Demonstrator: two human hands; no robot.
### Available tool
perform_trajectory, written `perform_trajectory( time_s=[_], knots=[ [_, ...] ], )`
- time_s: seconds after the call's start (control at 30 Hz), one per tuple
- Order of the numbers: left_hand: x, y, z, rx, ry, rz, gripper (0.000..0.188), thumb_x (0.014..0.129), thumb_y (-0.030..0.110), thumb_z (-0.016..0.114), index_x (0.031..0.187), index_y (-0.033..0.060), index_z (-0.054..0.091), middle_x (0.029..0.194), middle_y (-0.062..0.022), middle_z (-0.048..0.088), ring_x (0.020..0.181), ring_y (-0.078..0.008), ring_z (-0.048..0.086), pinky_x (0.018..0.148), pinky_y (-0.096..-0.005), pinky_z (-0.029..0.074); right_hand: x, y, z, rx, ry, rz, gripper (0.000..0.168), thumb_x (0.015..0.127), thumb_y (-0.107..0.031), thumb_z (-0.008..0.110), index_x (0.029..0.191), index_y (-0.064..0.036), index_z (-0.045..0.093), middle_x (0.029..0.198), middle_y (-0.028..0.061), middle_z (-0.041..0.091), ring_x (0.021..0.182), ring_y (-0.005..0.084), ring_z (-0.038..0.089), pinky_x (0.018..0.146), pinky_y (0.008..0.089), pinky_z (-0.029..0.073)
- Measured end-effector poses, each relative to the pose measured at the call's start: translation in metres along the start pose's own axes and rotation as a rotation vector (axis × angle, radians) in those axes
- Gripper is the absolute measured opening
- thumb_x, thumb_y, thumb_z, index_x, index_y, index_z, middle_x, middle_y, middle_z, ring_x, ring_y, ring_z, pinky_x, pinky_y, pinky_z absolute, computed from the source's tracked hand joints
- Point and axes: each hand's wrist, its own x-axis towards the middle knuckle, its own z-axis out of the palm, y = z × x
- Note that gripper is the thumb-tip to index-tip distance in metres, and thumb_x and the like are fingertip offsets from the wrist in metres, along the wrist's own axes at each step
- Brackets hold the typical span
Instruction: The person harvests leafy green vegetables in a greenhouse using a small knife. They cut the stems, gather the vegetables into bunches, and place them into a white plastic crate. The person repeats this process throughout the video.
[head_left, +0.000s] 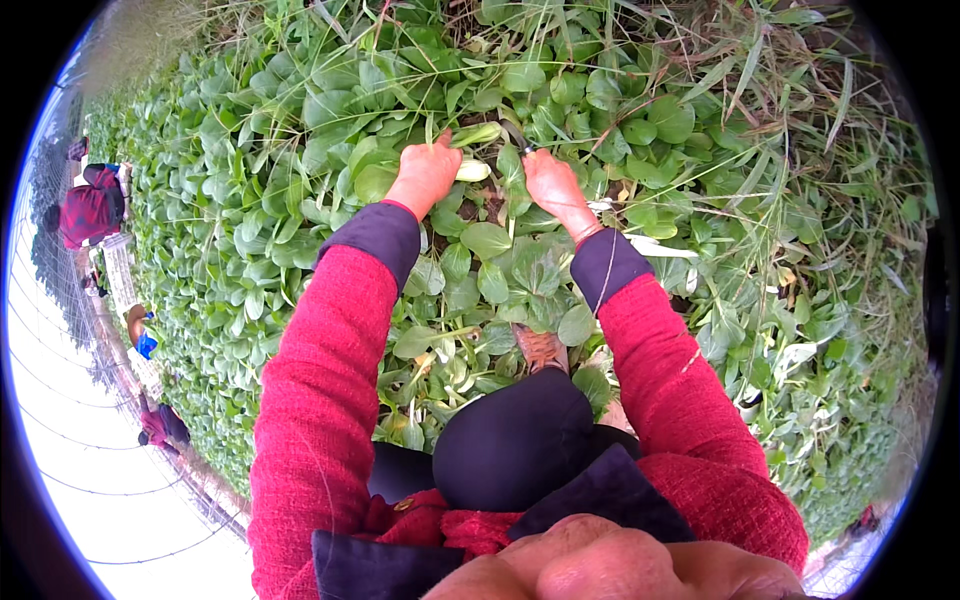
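My left hand (427, 174) is closed around bok choy plants. A pale cut-looking stem base (474, 171) sticks out to the right of its fingers, and a greener stalk (478, 134) lies just above it. In my right hand (553, 186) is a small sickle or curved knife, gripped by its dark handle. Its curved metal blade (514, 135) points up and left towards the stalks, a small gap from them as far as I can see. Low bok choy leaves (486, 241) stand in the soil between and below my hands.
Dense bok choy rows (217, 202) spread to the left. Long grass (757, 97) tangles at the upper right, with thin stems crossing my right wrist. Loose trimmed leaves (660, 247) lie on the right. My shoe (540, 346) stands among plants. Other people (94, 206) are at the far left.
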Motion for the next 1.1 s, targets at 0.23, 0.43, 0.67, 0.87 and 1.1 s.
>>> perform_trajectory(
  time_s=[0.23,0.43,0.67,0.87,1.1],
  knots=[
    [-0.003,0.007,-0.002,-0.035,0.058,-0.001,0.034,0.077,0.009,0.057,0.11,0.0181,0.061,0.123,-0.0096,0.057,0.085,-0.026,0.067,0.07,-0.0392,0.053,0.017,0.0,0.014,-0.001,-0.066,-0.042,0.037,0.095,-0.031,0.039,0.1,0.003,0.053,0.085,0.0285,0.062,0.081,0.0478,0.059,0.076,0.0544,0.047],
    [-0.018,0.011,-0.009,-0.143,0.074,-0.018,0.022,0.078,0.008,0.059,0.099,0.0118,0.064,0.101,-0.0072,0.065,0.087,-0.0256,0.067,0.072,-0.0392,0.053,-0.015,0.005,0.003,-0.144,-0.19,-0.016,0.031,0.089,-0.027,0.046,0.093,0.002,0.054,0.085,0.028,0.062,0.083,0.0482,0.059,0.072,0.0528,0.049],
    [-0.09,0.02,-0.037,-0.582,0.367,0.126,0.048,0.07,0.002,0.06,0.117,0.0132,0.062,0.114,-0.0132,0.062,0.099,-0.0304,0.062,0.083,-0.0392,0.051,-0.05,0.012,-0.038,1.053,0.244,0.001,0.021,0.08,-0.013,0.071,0.093,-0.009,0.054,0.066,-0.002,0.053,0.054,0.01,0.052,0.046,0.023,0.04],
    [-0.165,0.033,-0.058,-0.933,0.154,0.198,0.056,0.068,-0.002,0.06,0.121,0.0169,0.061,0.126,-0.016,0.055,0.11,-0.0314,0.057,0.094,-0.0357,0.046,-0.071,-0.052,-0.066,1.547,-0.417,0.044,0.044,0.087,-0.005,0.06,0.128,-0.006,0.045,0.11,0.0088,0.061,0.06,0.0062,0.051,0.051,0.0179,0.043],
    [-0.21,-0.004,-0.058,-1.823,0.444,-0.346,0.045,0.073,-0.01,0.056,0.117,-0.0013,0.058,0.117,-0.0086,0.062,0.092,-0.0137,0.062,0.084,-0.0253,0.049,-0.082,-0.04,-0.076,1.559,-0.096,-0.082,0.038,0.075,0.006,0.06,0.112,-0.001,0.053,0.107,0.0147,0.063,0.074,0.0118,0.059,0.061,0.023,0.051]
  ],
)
